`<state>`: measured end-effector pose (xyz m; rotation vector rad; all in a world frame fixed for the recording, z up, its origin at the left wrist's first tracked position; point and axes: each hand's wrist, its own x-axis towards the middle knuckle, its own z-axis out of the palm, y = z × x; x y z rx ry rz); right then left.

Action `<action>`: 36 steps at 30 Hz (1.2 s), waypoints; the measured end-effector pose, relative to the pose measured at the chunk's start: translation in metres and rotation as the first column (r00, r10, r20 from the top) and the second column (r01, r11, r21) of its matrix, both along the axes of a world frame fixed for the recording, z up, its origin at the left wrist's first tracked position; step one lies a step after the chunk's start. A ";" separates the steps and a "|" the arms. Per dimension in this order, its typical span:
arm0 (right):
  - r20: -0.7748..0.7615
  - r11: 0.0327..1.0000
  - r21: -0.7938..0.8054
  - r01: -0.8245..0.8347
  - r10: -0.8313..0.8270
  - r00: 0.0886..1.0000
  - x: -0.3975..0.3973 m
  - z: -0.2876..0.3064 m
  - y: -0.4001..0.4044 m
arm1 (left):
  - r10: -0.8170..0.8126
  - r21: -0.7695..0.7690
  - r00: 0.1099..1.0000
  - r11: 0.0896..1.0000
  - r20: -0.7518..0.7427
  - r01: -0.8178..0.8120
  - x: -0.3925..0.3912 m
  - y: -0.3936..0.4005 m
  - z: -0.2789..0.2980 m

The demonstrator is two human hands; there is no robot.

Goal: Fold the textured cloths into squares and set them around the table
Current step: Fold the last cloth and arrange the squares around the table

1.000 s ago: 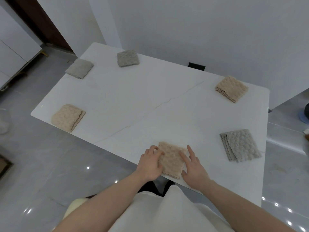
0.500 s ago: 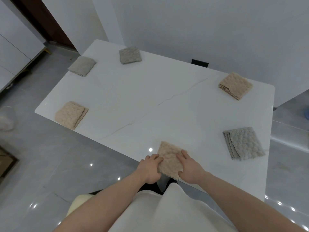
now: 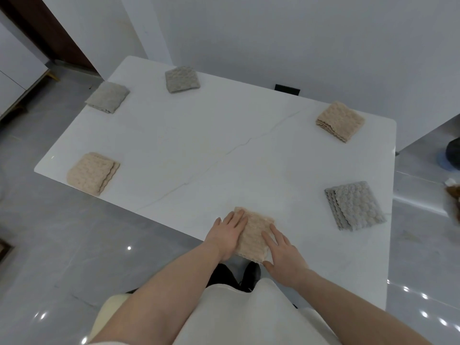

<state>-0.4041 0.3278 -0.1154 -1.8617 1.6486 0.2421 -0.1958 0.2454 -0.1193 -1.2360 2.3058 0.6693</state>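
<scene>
Home dining area: white marble-look table (image 3: pixel 224 150) on glossy grey floor tiles (image 3: pixel 49 245), plain white walls (image 3: pixel 273 33), dark wooden door (image 3: pixel 49 33) far left, white cabinet (image 3: pixel 15 78) beside it.

Grey glossy floor (image 3: pixel 62 257), dark door (image 3: pixel 49 33)

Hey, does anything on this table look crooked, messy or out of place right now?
Mostly tidy. Only the gray cloth near the table's right edge looks loose: its layers fan out in steps along one side.

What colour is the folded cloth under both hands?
Beige, with a bumpy waffle-like texture. The folded cloth shows best in the head view, at the table's near edge.
</scene>
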 end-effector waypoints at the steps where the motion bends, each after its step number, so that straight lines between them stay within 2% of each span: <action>1: -0.006 1.000 0.002 -0.008 0.008 1.000 0.001 -0.001 -0.003 | -0.002 -0.001 1.000 1.000 0.012 0.002 0.000 -0.001 -0.002; 8: -0.054 0.999 0.040 0.023 -0.021 0.998 0.016 -0.005 -0.020 | 0.028 0.016 0.995 0.999 0.100 -0.030 -0.003 -0.004 -0.008; 14: -0.026 0.997 0.058 0.057 -0.056 0.998 0.018 -0.009 -0.017 | 0.048 0.063 0.990 0.996 0.135 -0.057 -0.012 -0.009 0.003; 20: 0.054 0.990 0.113 0.085 -0.092 0.994 0.014 -0.009 -0.021 | 0.046 0.071 0.992 0.996 0.114 -0.055 -0.011 -0.013 0.004; 26: 0.003 0.991 0.082 0.106 -0.107 0.994 0.024 -0.008 -0.016 | 0.033 0.064 0.997 0.997 0.068 -0.038 -0.007 -0.016 0.002; 36: -0.010 0.973 0.160 0.167 -0.168 0.986 0.039 -0.006 -0.027 | -0.012 0.035 0.999 0.999 0.039 0.010 -0.003 -0.019 -0.012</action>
